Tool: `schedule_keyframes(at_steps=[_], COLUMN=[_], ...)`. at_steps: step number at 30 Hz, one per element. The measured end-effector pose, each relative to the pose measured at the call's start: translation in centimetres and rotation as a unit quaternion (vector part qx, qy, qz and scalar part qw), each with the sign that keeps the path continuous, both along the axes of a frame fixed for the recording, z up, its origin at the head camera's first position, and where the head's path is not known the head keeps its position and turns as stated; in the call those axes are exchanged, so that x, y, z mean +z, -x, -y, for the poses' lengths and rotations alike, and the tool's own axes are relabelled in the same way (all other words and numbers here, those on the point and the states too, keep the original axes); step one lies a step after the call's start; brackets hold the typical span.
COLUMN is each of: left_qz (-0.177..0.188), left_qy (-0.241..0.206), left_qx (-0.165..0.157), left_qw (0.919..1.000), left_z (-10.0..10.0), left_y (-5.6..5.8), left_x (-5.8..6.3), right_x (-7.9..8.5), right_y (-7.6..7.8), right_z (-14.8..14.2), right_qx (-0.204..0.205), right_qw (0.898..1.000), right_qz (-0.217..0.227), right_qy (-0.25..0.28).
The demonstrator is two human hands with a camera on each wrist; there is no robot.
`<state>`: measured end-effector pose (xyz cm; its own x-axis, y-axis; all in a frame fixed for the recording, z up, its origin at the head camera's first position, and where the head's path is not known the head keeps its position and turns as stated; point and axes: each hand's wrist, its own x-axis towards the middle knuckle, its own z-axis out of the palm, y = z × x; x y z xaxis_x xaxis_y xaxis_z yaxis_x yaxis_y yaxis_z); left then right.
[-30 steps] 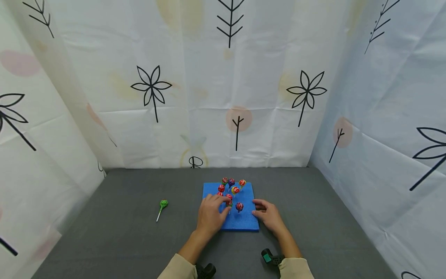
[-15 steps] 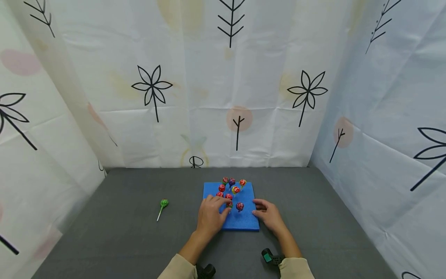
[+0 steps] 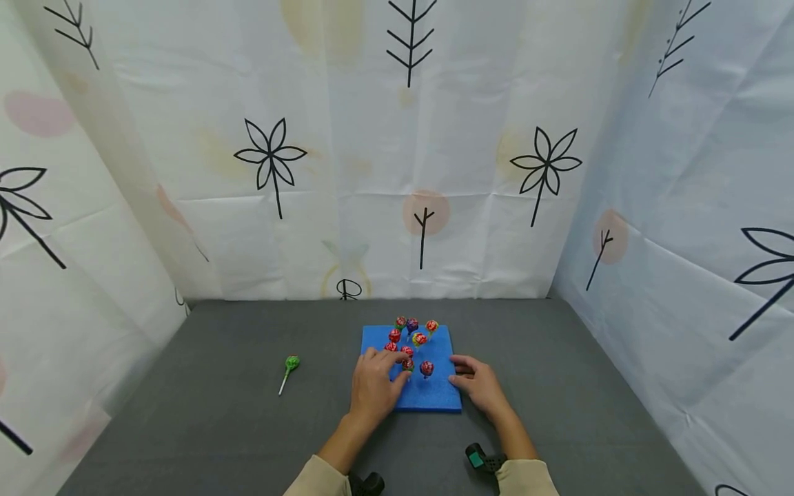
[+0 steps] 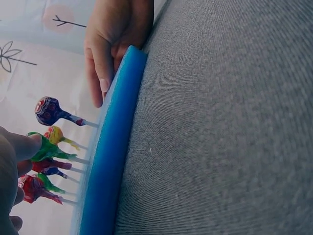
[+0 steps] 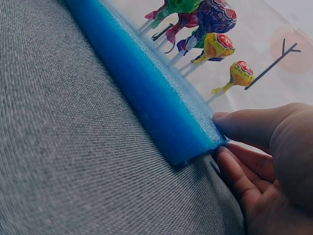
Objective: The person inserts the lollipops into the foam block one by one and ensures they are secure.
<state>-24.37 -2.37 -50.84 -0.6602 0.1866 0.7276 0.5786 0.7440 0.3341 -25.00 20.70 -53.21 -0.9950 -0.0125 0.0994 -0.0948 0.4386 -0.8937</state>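
On the dark grey table lies a blue foam board (image 3: 434,399), with several wrapped lollipops standing on their sticks in it. My left hand (image 3: 373,387) reaches over its left part and pinches the head of a standing lollipop with a green wrapper (image 4: 48,149), its stick down in the foam. My right hand (image 3: 484,389) grips the board's right edge, thumb on the top face and fingers at the side. Nearest the left hand's fingertips is a dark purple lollipop (image 4: 48,111). Yellow lollipops (image 5: 241,73) stand near the right thumb. The left fingers partly cover some red lollipops.
A green lollipop (image 3: 291,362) with a white stick lies on the table (image 3: 229,413) left of the board. A patterned white cloth (image 3: 347,227) stands behind the table and along both sides.
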Motion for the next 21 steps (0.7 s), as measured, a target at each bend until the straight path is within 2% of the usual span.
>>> schedule_keyframes(at_steps=[21], left_qz=[0.005], left_qy=[-0.015], left_qx=[-0.005], left_qw=[0.9999], left_z=[0.84], left_y=[-0.66], left_x=[-0.59], right_x=[0.08], right_y=[0.02], right_z=[0.00], right_qx=[-0.004], right_qw=[1.000], right_qz=[0.002], right_qy=[0.001])
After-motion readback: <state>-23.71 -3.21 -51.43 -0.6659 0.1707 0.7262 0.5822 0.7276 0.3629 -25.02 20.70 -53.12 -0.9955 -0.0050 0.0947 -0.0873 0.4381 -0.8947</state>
